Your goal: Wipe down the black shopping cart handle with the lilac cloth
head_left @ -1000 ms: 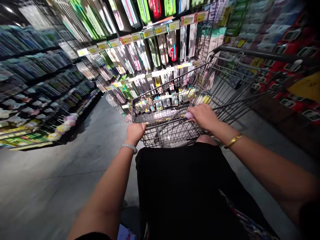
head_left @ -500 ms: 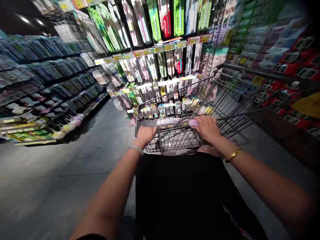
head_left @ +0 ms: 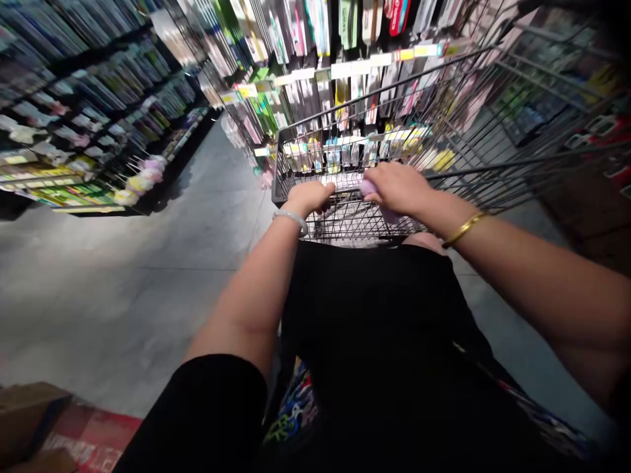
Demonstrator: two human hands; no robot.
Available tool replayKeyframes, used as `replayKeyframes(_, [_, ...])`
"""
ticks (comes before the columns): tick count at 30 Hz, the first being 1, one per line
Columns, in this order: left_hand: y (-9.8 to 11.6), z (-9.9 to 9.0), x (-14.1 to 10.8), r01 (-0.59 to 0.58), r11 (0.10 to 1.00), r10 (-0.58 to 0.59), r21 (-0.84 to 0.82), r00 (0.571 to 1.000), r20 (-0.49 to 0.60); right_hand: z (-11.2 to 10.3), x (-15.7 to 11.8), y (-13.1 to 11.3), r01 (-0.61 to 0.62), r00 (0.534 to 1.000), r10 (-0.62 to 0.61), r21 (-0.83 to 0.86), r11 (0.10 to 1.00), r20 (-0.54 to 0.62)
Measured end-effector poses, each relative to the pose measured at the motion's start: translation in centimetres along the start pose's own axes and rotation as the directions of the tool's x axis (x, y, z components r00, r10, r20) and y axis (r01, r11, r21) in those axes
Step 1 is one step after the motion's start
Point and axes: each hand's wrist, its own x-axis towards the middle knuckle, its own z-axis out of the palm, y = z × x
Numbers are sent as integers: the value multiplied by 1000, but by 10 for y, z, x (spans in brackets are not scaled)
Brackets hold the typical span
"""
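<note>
A dark wire shopping cart stands right in front of my body. My left hand is closed on the near rim of the cart, its thumb lying along the bar. Farther right on the same rim rests my right hand, its fingers wrapped round a soft-looking lilac thing. More lilac shows below that palm, and the fingers hide what kind of thing it is. Through the mesh, pale things show in the cart, too blurred to name.
A rack of hanging packaged goods rises just beyond the cart. Another stocked shelf runs along the left, with grey floor between. Cardboard and red boxes sit at the lower left. A second wire cart side reaches to the right.
My view has tipped down, so the hands and cart appear higher. Boxes have come into view at the lower left. Both hands keep their hold.
</note>
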Motion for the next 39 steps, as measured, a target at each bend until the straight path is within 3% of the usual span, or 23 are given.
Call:
replayKeyframes(2, [-2,-1,-2,-1,1000,1,-10,1000,-8,3,-3,-8,121,990,-117,46,992,-82])
replayKeyframes(5, [-6,0,-2,-5,1000,4,-20,999,-33,1,-8,14,175,984,-169,131,976,-60])
replayKeyframes(8, [-9,2,2,-11,1000,10,-26,999,-44,-4,1,29,-24,999,17,154,988,47])
replayKeyframes(11, [-9,3,6,1,1000,-2,-23,999,-50,-2,15,-3,-129,989,119,118,985,90])
replayKeyframes(15, [-10,2,4,-3,1000,2,-14,999,-34,5,18,-55,115,991,-111,49,992,-72])
replayKeyframes(18, [-11,3,2,-18,999,17,-29,1000,-20,1,7,-41,203,979,-200,91,975,-43])
replayKeyframes(22, [-9,5,1,13,1000,-14,-24,999,-51,-9,4,-4,59,996,-64,71,996,67])
replayKeyframes(24, [-7,3,0,21,1000,-22,-10,996,-84,-7,9,-12,-38,998,38,2,999,54])
replayKeyframes(26, [-5,1,-3,21,1000,-20,-1,994,-110,-1,14,-36,-69,998,69,-25,997,-8])
replayKeyframes(29, [-5,-2,-7,4,1000,-3,6,994,-109,9,17,-64,52,991,-53,-7,999,-125])
replayKeyframes(32, [-7,-2,-10,4,1000,-3,6,995,-98,6,10,-47,178,981,-170,90,980,-90])
replayKeyframes(34, [-8,-1,-11,15,1000,-14,11,992,-123,-4,3,-18,121,992,-124,182,976,5])
replayKeyframes(36, [-8,1,-11,24,1000,-22,15,988,-153,-14,0,7,-77,995,63,174,982,82])
replayKeyframes(39, [-8,3,-7,23,1000,-21,14,985,-168,-18,6,14,-345,937,336,90,934,100])
